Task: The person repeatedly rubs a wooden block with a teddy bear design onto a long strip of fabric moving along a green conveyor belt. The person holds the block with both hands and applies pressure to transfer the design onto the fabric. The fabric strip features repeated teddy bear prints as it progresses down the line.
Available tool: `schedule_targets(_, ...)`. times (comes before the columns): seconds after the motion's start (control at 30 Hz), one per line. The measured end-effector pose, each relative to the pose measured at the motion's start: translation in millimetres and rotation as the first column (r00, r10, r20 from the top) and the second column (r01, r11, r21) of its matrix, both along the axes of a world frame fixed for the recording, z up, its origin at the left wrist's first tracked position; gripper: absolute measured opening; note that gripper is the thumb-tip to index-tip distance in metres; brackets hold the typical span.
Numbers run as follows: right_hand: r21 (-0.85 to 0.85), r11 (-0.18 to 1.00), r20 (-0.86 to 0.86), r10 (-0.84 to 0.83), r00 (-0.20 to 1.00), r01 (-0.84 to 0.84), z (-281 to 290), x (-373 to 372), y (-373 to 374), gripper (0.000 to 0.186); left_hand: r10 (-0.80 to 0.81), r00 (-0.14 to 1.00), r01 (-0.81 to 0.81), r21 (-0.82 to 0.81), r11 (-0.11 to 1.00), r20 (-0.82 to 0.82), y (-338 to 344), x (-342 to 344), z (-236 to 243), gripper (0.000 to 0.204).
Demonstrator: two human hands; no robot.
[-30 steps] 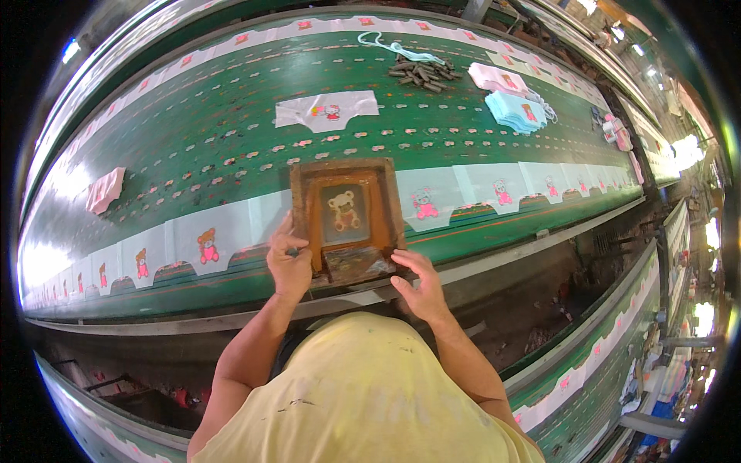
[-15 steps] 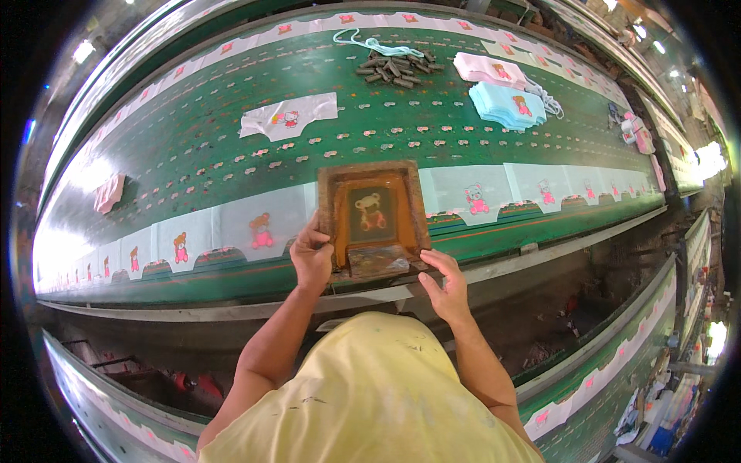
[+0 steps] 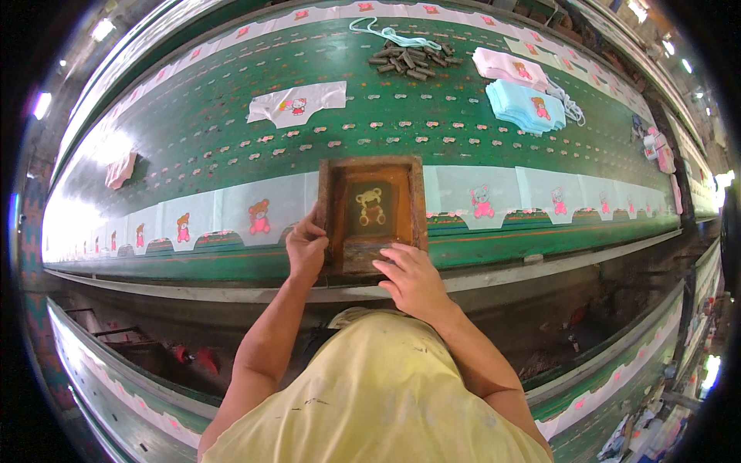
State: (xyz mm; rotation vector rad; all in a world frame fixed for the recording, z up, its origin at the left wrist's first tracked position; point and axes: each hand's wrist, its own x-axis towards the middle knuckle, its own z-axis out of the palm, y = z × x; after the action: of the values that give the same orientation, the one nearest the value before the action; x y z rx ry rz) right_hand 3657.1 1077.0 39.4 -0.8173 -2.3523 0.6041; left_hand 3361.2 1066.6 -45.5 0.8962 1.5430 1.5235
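A wooden-framed printing screen lies on the row of pale cloth pieces at the table's near edge. Its amber mesh carries a bear-shaped stencil. My left hand grips the frame's left side, fingers closed on the wood. Over the frame's lower right end is my right hand, fingers stretched leftward and apart from the thumb; the trough beneath is partly covered by it. Left of the screen, a cloth piece bears a brown and pink bear print. On the right, another piece shows a mostly pink bear.
The long green table has small prints in rows. Farther back are a pile of dark short sticks, a blue cord, a blue cloth stack, a pink stack and a white printed cloth. A metal rail edges the near side.
My right hand has moved from the frame's lower right corner leftward over its lower end. The left hand stays on the left side. The whole view has shifted slightly.
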Motion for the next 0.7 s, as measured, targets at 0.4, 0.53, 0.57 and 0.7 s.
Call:
schedule_targets(0.4,-0.009,0.998,0.229,0.065,0.971,-0.065,15,-31,30,0.047,0.022,0.981,-0.019,0.019,1.000,-0.193,-1,7,-11,0.018)
schedule_targets(0.53,-0.110,0.990,0.259,0.115,0.959,-0.089,32,-29,63,0.041,0.030,0.968,-0.014,0.068,0.998,-0.248,-3,5,-19,0.019)
schedule_targets(0.57,-0.127,0.988,0.267,0.122,0.956,-0.091,34,-30,73,0.041,0.024,0.967,-0.006,0.070,0.998,-0.255,-2,4,-22,0.019)
schedule_targets(0.7,-0.128,0.991,0.266,0.060,0.962,-0.026,28,-44,112,0.041,0.024,0.969,-0.007,0.071,0.997,-0.247,-1,6,-22,0.019)
